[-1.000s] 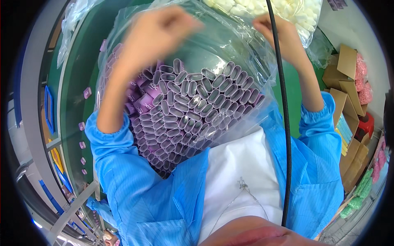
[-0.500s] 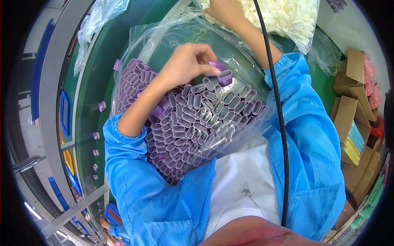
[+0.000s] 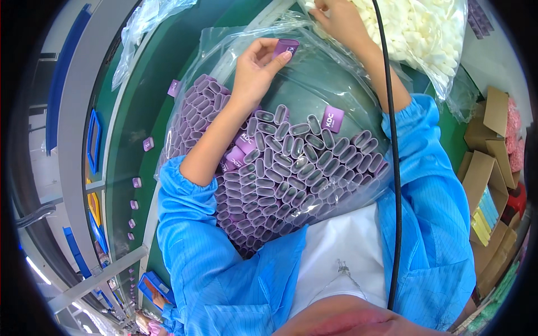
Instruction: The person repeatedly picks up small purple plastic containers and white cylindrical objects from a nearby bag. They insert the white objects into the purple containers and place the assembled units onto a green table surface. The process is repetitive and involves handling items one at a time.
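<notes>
Pinching a purple sleeve (image 3: 284,47) in its fingertips, your left hand (image 3: 255,70) hovers over the clear bag (image 3: 314,95) of sleeves. Your right hand (image 3: 342,19) reaches into the white-foam bag (image 3: 426,39); its grip cannot be told.

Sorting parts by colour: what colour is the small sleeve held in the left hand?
Purple, seen best in the head view: the sleeve pinched in the left hand.

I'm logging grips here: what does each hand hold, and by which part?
Left hand pinches one purple shell by its lower end; right hand reaches among white pieces, hold unclear.
</notes>
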Demonstrator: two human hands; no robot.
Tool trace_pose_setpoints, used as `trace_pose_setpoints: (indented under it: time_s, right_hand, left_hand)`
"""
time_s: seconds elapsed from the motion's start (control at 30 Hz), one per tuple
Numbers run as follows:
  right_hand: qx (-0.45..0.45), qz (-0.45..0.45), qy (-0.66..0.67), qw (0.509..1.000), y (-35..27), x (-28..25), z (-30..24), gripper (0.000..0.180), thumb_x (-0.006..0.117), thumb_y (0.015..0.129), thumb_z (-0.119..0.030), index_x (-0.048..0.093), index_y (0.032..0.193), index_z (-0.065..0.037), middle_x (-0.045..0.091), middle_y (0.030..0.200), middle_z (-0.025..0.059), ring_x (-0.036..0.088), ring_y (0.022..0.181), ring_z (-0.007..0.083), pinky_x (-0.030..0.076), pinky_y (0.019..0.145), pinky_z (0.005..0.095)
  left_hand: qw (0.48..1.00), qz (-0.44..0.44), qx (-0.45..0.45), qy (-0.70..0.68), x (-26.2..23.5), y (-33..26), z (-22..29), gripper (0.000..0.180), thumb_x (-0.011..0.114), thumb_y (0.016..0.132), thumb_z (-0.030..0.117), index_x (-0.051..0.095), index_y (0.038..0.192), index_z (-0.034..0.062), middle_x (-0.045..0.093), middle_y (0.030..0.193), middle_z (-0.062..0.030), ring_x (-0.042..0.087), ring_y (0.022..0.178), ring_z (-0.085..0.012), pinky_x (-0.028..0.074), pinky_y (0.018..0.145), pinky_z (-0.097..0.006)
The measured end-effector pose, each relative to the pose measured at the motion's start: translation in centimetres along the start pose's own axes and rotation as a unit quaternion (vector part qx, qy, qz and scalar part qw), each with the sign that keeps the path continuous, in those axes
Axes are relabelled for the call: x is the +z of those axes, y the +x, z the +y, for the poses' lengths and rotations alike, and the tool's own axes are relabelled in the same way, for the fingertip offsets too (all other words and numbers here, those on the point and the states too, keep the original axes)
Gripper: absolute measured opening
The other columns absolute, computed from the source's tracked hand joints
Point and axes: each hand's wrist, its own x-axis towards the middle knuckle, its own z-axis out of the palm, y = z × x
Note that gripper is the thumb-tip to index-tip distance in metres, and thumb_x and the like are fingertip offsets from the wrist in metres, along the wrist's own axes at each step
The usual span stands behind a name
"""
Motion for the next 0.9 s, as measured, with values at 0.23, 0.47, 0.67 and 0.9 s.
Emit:
trace_pose_setpoints:
  time_s: [0.23,0.47,0.67,0.9]
  right_hand:
    - [0.134,-0.254,0.472,0.834,-0.5,-2.5,-4.3,0.011,0.066,0.085,-0.003,0.063,0.095,0.002,0.064,0.092,0.0015,0.059,0.083,0.0085,0.05,0.074,0.0238]
    - [0.085,-0.142,0.382,0.909,-1.7,-1.6,-6.1,0.011,0.066,0.085,-0.002,0.064,0.094,0.003,0.064,0.092,0.0062,0.06,0.084,0.0115,0.05,0.073,0.0251]
    - [0.075,-0.158,0.399,0.9,-1.9,-1.7,-6.2,0.014,0.068,0.083,-0.003,0.067,0.096,0.002,0.065,0.093,0.0071,0.061,0.086,0.0134,0.049,0.075,0.0265]
    - [0.015,-0.12,0.411,0.903,-1.6,-2.1,-6.1,0.013,0.068,0.081,-0.002,0.07,0.094,0.001,0.066,0.096,0.0092,0.063,0.089,0.0182,0.05,0.079,0.0287]
  left_hand:
    - [0.998,0.054,0.002,-0.015,-0.2,-0.2,0.5,0.029,0.069,0.083,0.003,0.06,0.11,-0.0046,0.066,0.104,-0.0108,0.063,0.096,-0.0153,0.05,0.087,-0.028]
    - [0.996,0.068,0.033,0.042,-0.4,-0.4,0.7,0.03,0.07,0.081,-0.002,0.064,0.11,-0.0032,0.067,0.101,-0.0092,0.063,0.091,-0.0136,0.051,0.084,-0.027]
    - [0.995,0.068,0.052,0.054,-0.4,-0.6,0.6,0.027,0.067,0.083,-0.002,0.064,0.11,-0.0031,0.067,0.101,-0.0106,0.065,0.091,-0.0163,0.053,0.085,-0.03]
    - [0.991,0.025,-0.04,-0.125,-0.5,-0.5,1.0,0.027,0.06,0.09,0.003,0.059,0.116,-0.0049,0.065,0.107,-0.0133,0.066,0.095,-0.0223,0.056,0.087,-0.035]
